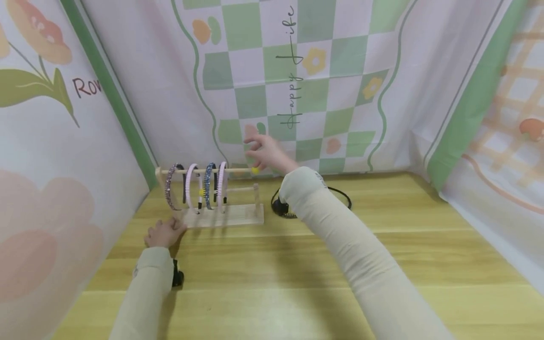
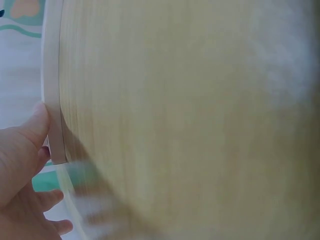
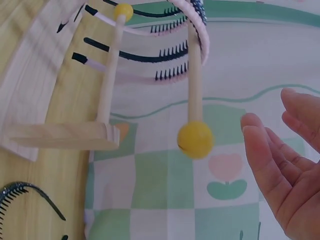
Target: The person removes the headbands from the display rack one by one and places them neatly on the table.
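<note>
Head view: four headbands [image 1: 207, 186] on a wooden stand [image 1: 242, 215], left hand [image 1: 163, 233] at the base, right hand [image 1: 269, 152] beside the upper rod [image 1: 240, 170]

Stand: left of centre in the frame, upright on the wood-grain table [image 1: 221, 302]. All four headbands hang over the upper rod, grouped toward its left part. Order from the left: purplish glittery, pink, blue glittery, pink. Right stretch of the rod is bare and ends in a yellow ball [image 1: 255, 170]. Lower rod [image 1: 242, 190] runs leftward from a short right-hand upright; a second yellow ball [image 1: 201, 192] shows among the bands.

Left hand: at the left end of the base. Left wrist view shows thumb and forefinger pinching the base near its corner; remaining fingers spread, holding nothing.

Right hand: just beside the ball at the upper rod's end. Fingers loosely bent, thumb and forefinger parted by a clear gap; nothing held. Right wrist view shows the hand at the lower right, apart from the ball.

Also noted: black headband [image 3: 15, 187] with comb teeth, lying on the table right of the stand, partly covered by the right sleeve [image 1: 340, 236] in the head view. Backdrop: checked cloth [image 1: 280, 61] lettered "Happy Life", upper centre.
</note>
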### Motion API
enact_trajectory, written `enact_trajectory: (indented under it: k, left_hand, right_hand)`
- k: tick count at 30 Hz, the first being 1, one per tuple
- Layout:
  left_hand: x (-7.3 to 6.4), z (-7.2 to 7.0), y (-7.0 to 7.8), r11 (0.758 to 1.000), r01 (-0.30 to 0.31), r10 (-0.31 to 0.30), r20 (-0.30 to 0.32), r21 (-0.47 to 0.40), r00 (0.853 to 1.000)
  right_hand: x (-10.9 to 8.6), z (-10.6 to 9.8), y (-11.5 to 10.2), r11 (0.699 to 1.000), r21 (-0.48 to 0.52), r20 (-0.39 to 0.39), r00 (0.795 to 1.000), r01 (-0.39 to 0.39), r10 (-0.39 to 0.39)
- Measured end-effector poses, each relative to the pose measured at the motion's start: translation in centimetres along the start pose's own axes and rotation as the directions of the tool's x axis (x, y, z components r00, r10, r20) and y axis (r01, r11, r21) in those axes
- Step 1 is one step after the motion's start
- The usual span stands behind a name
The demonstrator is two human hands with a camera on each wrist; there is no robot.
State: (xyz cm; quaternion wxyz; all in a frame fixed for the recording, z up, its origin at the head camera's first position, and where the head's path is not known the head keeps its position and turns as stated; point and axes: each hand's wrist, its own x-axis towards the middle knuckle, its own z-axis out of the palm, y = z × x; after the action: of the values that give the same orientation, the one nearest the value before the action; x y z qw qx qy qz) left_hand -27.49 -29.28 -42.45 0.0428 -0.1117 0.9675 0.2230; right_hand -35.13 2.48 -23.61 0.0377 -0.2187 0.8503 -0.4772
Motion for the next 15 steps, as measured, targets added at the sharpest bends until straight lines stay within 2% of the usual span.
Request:
enact_trajectory:
  k: [9, 15]
  left_hand:
    - [-0.1, 0.1, 0.2, 1.0, 0.015, -0.015, 0.002, 0.002, 1.0]
    - [-0.1, 0.1, 0.2, 1.0, 0.019, -0.019, 0.001, 0.005, 1.0]
  right_hand:
    - [-0.1, 1.8, -0.6, 1.0, 0.011, 0.048, 0.999, 0.016, -0.016]
    - [-0.2, 3.3, -0.8, 1.0, -0.019, 0.059, 0.998, 0.011, -0.01]
